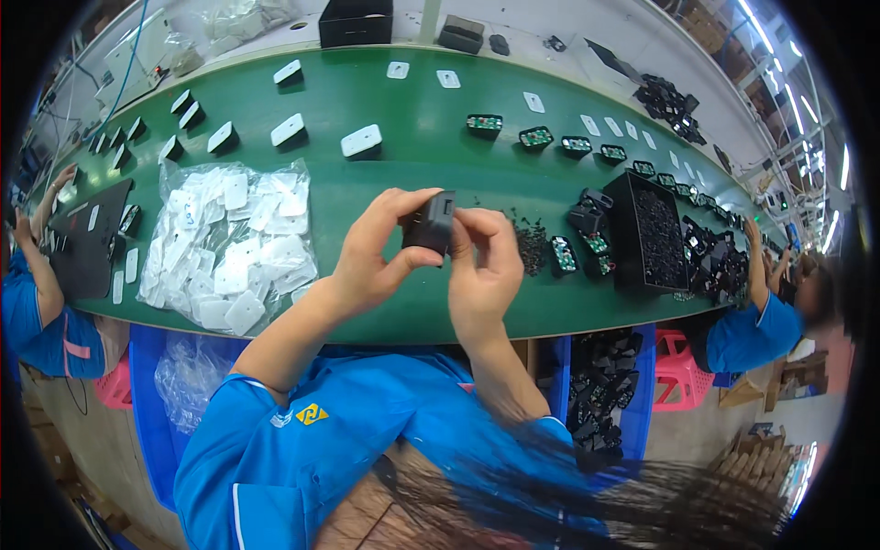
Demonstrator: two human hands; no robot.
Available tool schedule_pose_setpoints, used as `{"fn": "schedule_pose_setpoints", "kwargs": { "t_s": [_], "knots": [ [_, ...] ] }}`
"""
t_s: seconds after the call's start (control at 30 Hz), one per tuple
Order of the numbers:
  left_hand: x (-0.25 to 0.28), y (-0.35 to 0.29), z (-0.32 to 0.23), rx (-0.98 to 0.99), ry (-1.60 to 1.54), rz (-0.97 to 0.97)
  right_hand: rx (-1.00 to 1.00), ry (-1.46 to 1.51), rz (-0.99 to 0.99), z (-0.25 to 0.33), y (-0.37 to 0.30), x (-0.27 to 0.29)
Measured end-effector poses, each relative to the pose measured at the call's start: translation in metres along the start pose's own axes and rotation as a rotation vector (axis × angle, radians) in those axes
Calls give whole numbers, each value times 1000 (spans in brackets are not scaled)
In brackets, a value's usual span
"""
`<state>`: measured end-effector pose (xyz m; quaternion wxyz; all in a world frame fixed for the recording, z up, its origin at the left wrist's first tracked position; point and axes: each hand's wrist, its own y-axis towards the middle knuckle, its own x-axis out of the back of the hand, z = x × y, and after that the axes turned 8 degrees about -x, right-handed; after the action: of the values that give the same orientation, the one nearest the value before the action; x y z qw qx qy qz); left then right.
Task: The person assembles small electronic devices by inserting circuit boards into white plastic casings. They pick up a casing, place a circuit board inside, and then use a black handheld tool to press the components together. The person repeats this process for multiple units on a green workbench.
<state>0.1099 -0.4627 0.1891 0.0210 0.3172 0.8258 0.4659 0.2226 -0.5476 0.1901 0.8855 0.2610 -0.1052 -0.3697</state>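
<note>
Over the middle of the green table I hold a small black plastic housing, tilted up on its edge. My left hand grips it between thumb and fingers from the left. At its right side, the bent fingers and thumb of my right hand are closed against it; whether a small part sits between those fingertips is hidden. To the right of that hand lie a scatter of tiny dark parts and a black housing with a green circuit board. White covers fill a clear plastic bag to my left.
A black box of small black parts stands right, beside heaped black housings. Board-filled housings and white-topped units line the green table. Blue bins sit below its near edge. Co-workers work on both sides.
</note>
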Motion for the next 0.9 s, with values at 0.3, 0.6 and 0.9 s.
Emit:
{"fn": "schedule_pose_setpoints", "kwargs": {
  "t_s": [0.3,0.6,0.9],
  "knots": [
    [-4,2,-4,5,67,37,-166,157,262,0,8,24],
    [-1,11,-14,-334,396,244,-791,785,408,-6,9,42],
    [3,15,-11,-92,81,168,27,23,130,29,2,32]
  ]
}}
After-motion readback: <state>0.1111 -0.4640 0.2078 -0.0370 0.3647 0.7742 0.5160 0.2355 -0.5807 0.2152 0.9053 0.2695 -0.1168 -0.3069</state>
